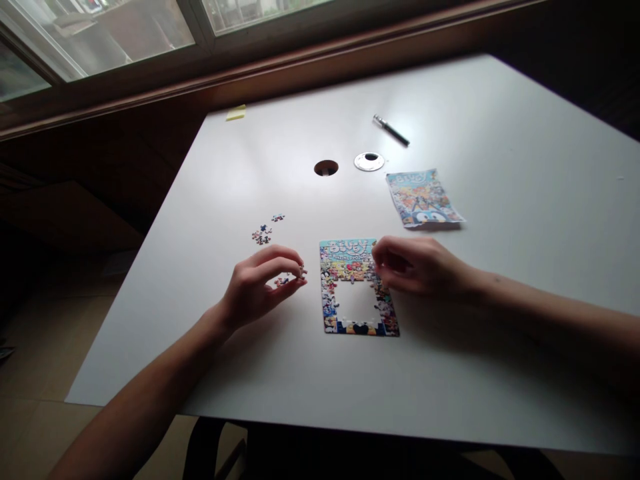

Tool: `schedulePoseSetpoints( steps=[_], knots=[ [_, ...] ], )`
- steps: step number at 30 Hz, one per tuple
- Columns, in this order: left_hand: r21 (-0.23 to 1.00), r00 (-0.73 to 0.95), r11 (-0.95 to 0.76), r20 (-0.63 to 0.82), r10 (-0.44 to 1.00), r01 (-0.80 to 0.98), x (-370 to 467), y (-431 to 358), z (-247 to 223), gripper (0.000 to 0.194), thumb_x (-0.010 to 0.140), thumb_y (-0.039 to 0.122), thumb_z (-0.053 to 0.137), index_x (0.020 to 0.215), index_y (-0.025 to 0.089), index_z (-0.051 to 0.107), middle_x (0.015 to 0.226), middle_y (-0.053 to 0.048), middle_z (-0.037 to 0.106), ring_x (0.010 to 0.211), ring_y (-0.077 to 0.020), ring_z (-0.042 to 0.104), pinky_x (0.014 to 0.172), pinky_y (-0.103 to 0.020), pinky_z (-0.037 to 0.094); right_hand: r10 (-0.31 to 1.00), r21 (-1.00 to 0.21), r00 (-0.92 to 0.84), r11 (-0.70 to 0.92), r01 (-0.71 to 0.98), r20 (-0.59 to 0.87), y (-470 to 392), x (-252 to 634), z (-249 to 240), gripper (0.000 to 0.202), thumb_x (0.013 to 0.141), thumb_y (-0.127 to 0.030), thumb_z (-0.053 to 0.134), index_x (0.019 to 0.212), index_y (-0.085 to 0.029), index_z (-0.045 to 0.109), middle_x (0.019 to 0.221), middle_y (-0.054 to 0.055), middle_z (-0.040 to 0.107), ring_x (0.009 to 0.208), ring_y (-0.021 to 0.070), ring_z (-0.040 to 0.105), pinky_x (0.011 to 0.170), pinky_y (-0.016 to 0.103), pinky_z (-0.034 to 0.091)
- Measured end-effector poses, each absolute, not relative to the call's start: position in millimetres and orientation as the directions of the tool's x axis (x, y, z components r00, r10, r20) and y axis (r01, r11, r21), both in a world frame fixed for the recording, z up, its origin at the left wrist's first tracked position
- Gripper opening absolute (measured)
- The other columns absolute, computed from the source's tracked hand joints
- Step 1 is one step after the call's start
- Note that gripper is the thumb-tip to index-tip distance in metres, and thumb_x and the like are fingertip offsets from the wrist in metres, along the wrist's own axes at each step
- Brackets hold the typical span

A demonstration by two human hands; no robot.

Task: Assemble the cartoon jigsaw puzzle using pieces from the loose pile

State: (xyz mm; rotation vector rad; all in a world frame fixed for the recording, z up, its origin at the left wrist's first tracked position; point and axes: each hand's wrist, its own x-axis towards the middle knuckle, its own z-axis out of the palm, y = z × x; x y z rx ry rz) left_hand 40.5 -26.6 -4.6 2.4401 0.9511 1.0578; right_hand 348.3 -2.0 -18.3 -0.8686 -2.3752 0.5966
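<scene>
A partly assembled jigsaw puzzle (pixel 347 251) lies flat on the white table, its colourful border and upper part filled around a bare area in the lower middle. To its left, my left hand (pixel 260 280) is curled with thumb and fingers pinching a small puzzle piece (pixel 303 272). More loose pieces (pixel 281 282) show through the gap under that hand. My right hand (pixel 420 263) is closed at the puzzle's upper right edge; whatever its fingertips hold is hidden. Several loose puzzle pieces (pixel 261 235) lie beyond my left hand.
A creased picture sheet (pixel 424 199) with matching artwork lies right of the puzzle. Farther back are a dark pen (pixel 391 131), a round cable hole (pixel 326 168) and its metal cover (pixel 369 161). A yellow sticky note (pixel 236 113) sits at the table's far left corner, near the window.
</scene>
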Motion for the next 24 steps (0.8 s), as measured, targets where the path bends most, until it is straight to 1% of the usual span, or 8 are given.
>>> schedulePoseSetpoints(
  steps=[2, 4, 8, 12, 14, 17, 20, 24],
  knots=[
    [0.580, 0.489, -0.716, 0.529, 0.694, 0.389, 52.5, -35.1, -3.1, 0.005, 0.084, 0.018, 0.070, 0.085, 0.019, 0.065, 0.094, -0.006, 0.069, 0.085, -0.0144, 0.067, 0.074, -0.028, 0.058, 0.664, -0.539, -0.639, 0.726, 0.427, 0.388, -10.9, 340.8, -12.3, 0.006, 0.083, -0.016, 0.060, 0.086, -0.020, 0.056, 0.065, -0.003, 0.049, 0.056, 0.0098, 0.042, 0.055, 0.024, 0.035],
    [0.631, 0.502, -0.707, 0.520, 0.691, 0.319, 64.6, -43.6, -1.0, 0.007, 0.082, 0.016, 0.072, 0.086, 0.019, 0.066, 0.095, -0.006, 0.070, 0.087, -0.0147, 0.068, 0.077, -0.028, 0.059, 0.638, -0.534, -0.628, 0.752, 0.386, 0.446, -21.7, 332.0, -5.0, 0.003, 0.086, -0.019, 0.061, 0.087, -0.019, 0.058, 0.067, -0.002, 0.050, 0.058, 0.0106, 0.045, 0.056, 0.024, 0.037],
    [0.711, 0.545, -0.672, 0.487, 0.682, 0.206, 81.7, -57.2, 3.2, 0.012, 0.083, 0.015, 0.070, 0.094, 0.020, 0.069, 0.101, -0.008, 0.070, 0.094, -0.0173, 0.069, 0.084, -0.032, 0.061, 0.592, -0.542, -0.630, 0.783, 0.305, 0.502, -40.9, 317.7, 4.9, 0.008, 0.090, -0.025, 0.063, 0.095, -0.019, 0.061, 0.071, 0.000, 0.054, 0.063, 0.0121, 0.049, 0.059, 0.024, 0.040],
    [0.725, 0.532, -0.665, 0.497, 0.686, 0.180, 85.8, -62.7, 3.8, 0.019, 0.084, 0.010, 0.067, 0.100, 0.021, 0.070, 0.106, -0.008, 0.069, 0.098, -0.0178, 0.069, 0.085, -0.032, 0.062, 0.605, -0.558, -0.609, 0.774, 0.298, 0.513, -49.7, 312.8, 5.7, 0.013, 0.088, -0.027, 0.067, 0.096, -0.019, 0.060, 0.072, 0.000, 0.055, 0.063, 0.0121, 0.050, 0.059, 0.024, 0.041],
    [0.734, 0.515, -0.658, 0.503, 0.694, 0.170, 85.3, -63.5, 2.4, 0.019, 0.085, 0.010, 0.067, 0.100, 0.021, 0.070, 0.106, -0.008, 0.069, 0.097, -0.0173, 0.069, 0.085, -0.031, 0.063, 0.625, -0.567, -0.587, 0.762, 0.314, 0.514, -51.2, 312.1, 5.4, 0.014, 0.087, -0.026, 0.068, 0.096, -0.019, 0.061, 0.072, -0.001, 0.054, 0.062, 0.0113, 0.050, 0.059, 0.023, 0.041],
    [0.817, 0.478, -0.569, 0.466, 0.744, 0.089, 84.5, -64.4, -1.4, 0.017, 0.084, 0.013, 0.070, 0.100, 0.018, 0.064, 0.105, -0.009, 0.068, 0.094, -0.0169, 0.070, 0.083, -0.030, 0.064, 0.637, -0.575, -0.571, 0.754, 0.319, 0.518, -52.2, 310.4, 6.0, 0.011, 0.087, -0.022, 0.067, 0.095, -0.018, 0.061, 0.072, -0.001, 0.053, 0.061, 0.0101, 0.049, 0.058, 0.022, 0.041],
    [0.884, 0.439, -0.467, 0.431, 0.788, -0.030, 84.5, -64.6, -6.0, 0.028, 0.080, 0.013, 0.075, 0.102, 0.017, 0.057, 0.103, -0.008, 0.068, 0.093, -0.0173, 0.072, 0.084, -0.032, 0.065, 0.639, -0.587, -0.577, 0.748, 0.309, 0.510, -52.4, 308.3, 6.4, 0.010, 0.086, -0.019, 0.067, 0.095, -0.018, 0.062, 0.071, -0.001, 0.053, 0.062, 0.0100, 0.049, 0.058, 0.022, 0.041],
    [0.881, 0.405, -0.467, 0.454, 0.794, -0.074, 84.5, -63.0, -10.7, 0.037, 0.074, 0.010, 0.080, 0.103, 0.018, 0.057, 0.099, -0.005, 0.070, 0.090, -0.0179, 0.073, 0.083, -0.033, 0.066, 0.647, -0.595, -0.561, 0.742, 0.309, 0.515, -51.1, 306.8, 4.0, 0.015, 0.084, -0.018, 0.070, 0.096, -0.018, 0.062, 0.071, -0.002, 0.052, 0.061, 0.0095, 0.049, 0.057, 0.021, 0.041]
  ],
)
